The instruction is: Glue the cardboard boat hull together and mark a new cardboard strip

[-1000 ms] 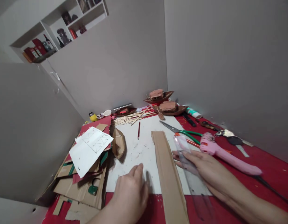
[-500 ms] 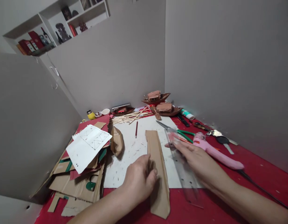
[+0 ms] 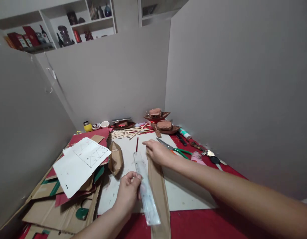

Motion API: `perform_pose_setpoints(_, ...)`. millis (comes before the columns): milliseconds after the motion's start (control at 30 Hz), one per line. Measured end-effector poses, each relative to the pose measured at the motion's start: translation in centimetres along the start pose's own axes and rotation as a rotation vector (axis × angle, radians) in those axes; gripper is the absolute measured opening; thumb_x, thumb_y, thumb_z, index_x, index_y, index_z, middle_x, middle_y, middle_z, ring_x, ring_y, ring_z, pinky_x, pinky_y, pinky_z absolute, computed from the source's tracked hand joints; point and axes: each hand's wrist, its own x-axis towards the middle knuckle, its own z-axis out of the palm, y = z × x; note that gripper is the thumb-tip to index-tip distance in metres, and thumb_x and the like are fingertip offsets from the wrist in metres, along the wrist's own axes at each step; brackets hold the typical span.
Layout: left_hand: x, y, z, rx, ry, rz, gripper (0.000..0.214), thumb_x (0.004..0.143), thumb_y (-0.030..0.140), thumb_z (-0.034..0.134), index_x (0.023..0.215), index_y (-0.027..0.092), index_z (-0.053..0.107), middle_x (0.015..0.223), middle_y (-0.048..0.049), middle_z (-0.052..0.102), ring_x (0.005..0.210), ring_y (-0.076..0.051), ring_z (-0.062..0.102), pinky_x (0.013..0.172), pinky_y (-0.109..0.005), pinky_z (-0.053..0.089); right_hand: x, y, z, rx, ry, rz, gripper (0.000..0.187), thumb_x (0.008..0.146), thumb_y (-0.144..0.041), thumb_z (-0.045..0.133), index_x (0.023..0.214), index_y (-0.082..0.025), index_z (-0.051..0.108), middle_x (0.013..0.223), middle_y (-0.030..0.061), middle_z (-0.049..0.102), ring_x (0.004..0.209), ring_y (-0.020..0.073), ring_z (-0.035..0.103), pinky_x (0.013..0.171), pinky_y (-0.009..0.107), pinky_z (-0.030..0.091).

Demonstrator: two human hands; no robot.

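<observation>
My left hand [image 3: 128, 191] pinches a clear plastic ruler [image 3: 146, 196] by its left edge. The ruler lies lengthwise along a long cardboard strip [image 3: 159, 199], covering part of its left side. Over the strip's far end is my right hand [image 3: 157, 152], its fingers stretched out to the left and holding nothing. Just beyond those fingertips a dark red pencil [image 3: 137, 144] rests on the white sheet [image 3: 185, 189], near the ruler's far end. To the left sits a small cardboard boat hull [image 3: 115, 158].
Stacked cardboard with a drawn paper [image 3: 81, 166] fills the left side. Thin wooden sticks [image 3: 128, 131] and model boats [image 3: 164, 126] stand at the back. Scissors [image 3: 172, 146], a pink glue gun [image 3: 197, 158], partly hidden by my arm, and keys [image 3: 214, 159] lie right.
The ruler has passed from my right hand to my left and now lies along the strip. My right hand has moved left and away, towards the pencil. The view has shifted.
</observation>
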Motion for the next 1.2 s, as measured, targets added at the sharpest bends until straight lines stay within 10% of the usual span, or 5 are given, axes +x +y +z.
perform_pose_setpoints(367, 1.0, -2.1, -0.6, -0.051, -0.005, -0.022, 0.049, 0.072, 0.065, 0.062, 0.074, 0.018, 0.049, 0.034, 0.0082, 0.045, 0.027, -0.006, 0.033, 0.033, -0.016, 0.022, 10.0, 0.3, 5.2, -0.510, -0.374, -0.236, 0.031, 0.092, -0.031, 0.058, 0.118, -0.015, 0.058, 0.120, 0.0104, 0.060, 0.102, 0.0217, 0.061, 0.087, 0.042, 0.052)
perform_pose_setpoints(600, 1.3, -2.6, -0.7, -0.073, -0.014, -0.039, 0.048, 0.073, 0.063, 0.062, 0.084, 0.019, 0.049, 0.035, 0.0074, 0.050, 0.028, -0.008, 0.039, 0.033, -0.017, 0.027, 10.6, -1.0, 0.5, -0.415, -0.164, -0.118, 0.031, 0.093, -0.032, 0.058, 0.118, -0.015, 0.058, 0.119, 0.0096, 0.060, 0.102, 0.0217, 0.061, 0.086, 0.042, 0.052)
perform_pose_setpoints(800, 1.0, -1.8, -0.4, -0.085, -0.021, -0.050, 0.045, 0.068, 0.054, 0.070, 0.085, 0.017, 0.052, 0.046, 0.0061, 0.056, 0.033, -0.007, 0.044, 0.036, -0.017, 0.035, 3.9, -0.1, -4.5, -0.213, 0.033, 0.053, 0.033, 0.097, -0.017, 0.032, 0.107, -0.011, 0.063, 0.101, 0.0091, 0.068, 0.091, 0.0186, 0.063, 0.078, 0.028, 0.047)
perform_pose_setpoints(1000, 0.9, -2.2, 0.0, -0.079, -0.028, -0.062, 0.038, 0.067, 0.046, 0.072, 0.080, 0.019, 0.049, 0.059, 0.0043, 0.060, 0.041, -0.008, 0.054, 0.038, -0.017, 0.039, -6.2, 2.4, -0.7, -0.122, -0.020, 0.249, 0.022, 0.084, -0.020, 0.048, 0.078, -0.013, 0.068, 0.076, 0.0110, 0.070, 0.071, 0.0218, 0.062, 0.063, 0.028, 0.040)
perform_pose_setpoints(1200, 0.5, -1.6, 0.4, -0.044, -0.059, -0.077, 0.042, 0.067, 0.050, 0.071, 0.075, 0.020, 0.043, 0.062, 0.0053, 0.059, 0.045, -0.009, 0.057, 0.036, -0.016, 0.039, -7.4, 1.7, 1.5, -0.016, 0.001, 0.268, 0.028, 0.089, -0.026, 0.046, 0.102, -0.014, 0.067, 0.101, 0.0135, 0.071, 0.092, 0.0242, 0.064, 0.076, 0.029, 0.042)
